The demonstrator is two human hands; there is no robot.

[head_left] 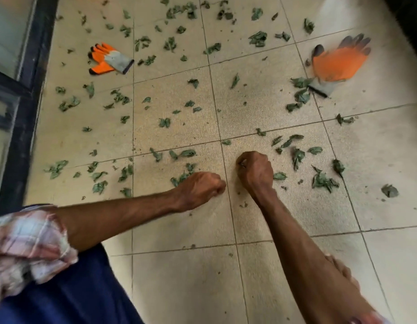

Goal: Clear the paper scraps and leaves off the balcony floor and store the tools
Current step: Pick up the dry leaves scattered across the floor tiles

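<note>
Gathering leaves [280, 176] nearest the fingers [244, 160] first should work best; left hand [200, 189] and right hand [255, 170] curl tight, contents hidden.

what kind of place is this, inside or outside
Probably a balcony or porch, seen from above. There is a beige tiled floor, a dark door frame with glass along the left edge, and green leaves strewn across the tiles.
</note>
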